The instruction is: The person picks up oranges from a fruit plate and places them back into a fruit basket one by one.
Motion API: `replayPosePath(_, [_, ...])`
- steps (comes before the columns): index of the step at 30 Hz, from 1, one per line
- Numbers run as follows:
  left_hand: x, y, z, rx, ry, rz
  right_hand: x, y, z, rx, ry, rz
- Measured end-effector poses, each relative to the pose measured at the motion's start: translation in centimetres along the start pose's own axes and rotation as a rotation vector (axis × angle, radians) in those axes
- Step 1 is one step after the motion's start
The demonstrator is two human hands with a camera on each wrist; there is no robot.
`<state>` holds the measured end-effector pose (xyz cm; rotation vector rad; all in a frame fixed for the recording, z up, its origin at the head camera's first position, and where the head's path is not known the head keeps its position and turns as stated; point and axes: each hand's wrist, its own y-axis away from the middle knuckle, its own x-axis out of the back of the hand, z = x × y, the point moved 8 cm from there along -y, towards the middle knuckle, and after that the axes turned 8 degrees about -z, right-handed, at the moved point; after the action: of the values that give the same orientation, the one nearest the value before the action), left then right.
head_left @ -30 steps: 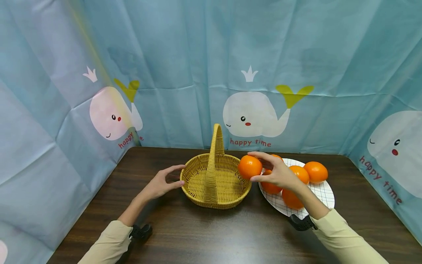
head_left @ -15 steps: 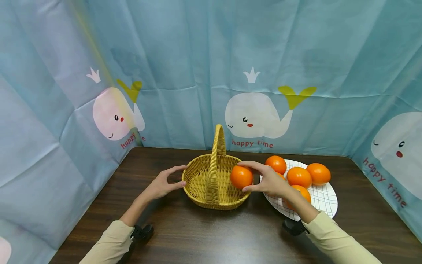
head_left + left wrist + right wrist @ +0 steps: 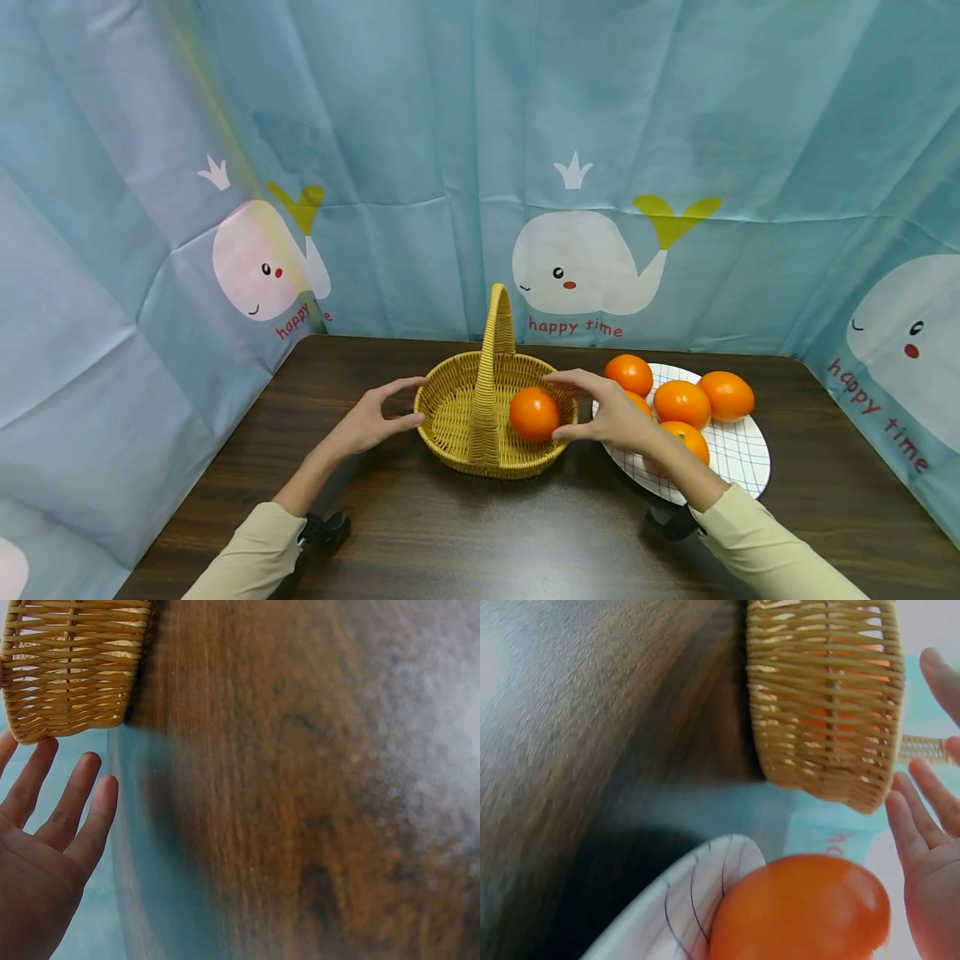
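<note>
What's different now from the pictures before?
The right hand carried an orange left and down into the basket, on the right side of the handle, and let it go. Its fingers are now spread by the basket's right edge. The left hand stayed at the basket's left edge, and the basket, the plate and the other oranges stayed put.

The right hand (image 3: 611,414) and forearm (image 3: 684,468) partly hide two oranges (image 3: 688,437) on the plate (image 3: 744,454); the head view's edge crops the right whale (image 3: 930,325)
</note>
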<state>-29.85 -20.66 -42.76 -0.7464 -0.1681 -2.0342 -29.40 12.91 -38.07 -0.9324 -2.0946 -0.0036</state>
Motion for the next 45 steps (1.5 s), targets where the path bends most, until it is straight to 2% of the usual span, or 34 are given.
replayPosePath(14, [0.0, -0.1, 0.3, -0.028, 0.001, -0.008, 4.2, 3.2, -0.5, -0.004, -0.052, 0.091])
replayPosePath(24, [0.0, -0.1, 0.3, -0.010, 0.002, -0.007, 8.0, 6.7, 0.4, -0.078, -0.042, 0.153])
replayPosePath(34, [-0.1, -0.2, 0.2, -0.011, -0.008, -0.009, 11.0, 10.8, 2.0, -0.198, 0.039, 0.214])
replayPosePath(45, [0.0, -0.1, 0.3, -0.015, -0.008, -0.006, 14.5, 15.9, 2.8, -0.226, 0.112, 0.324])
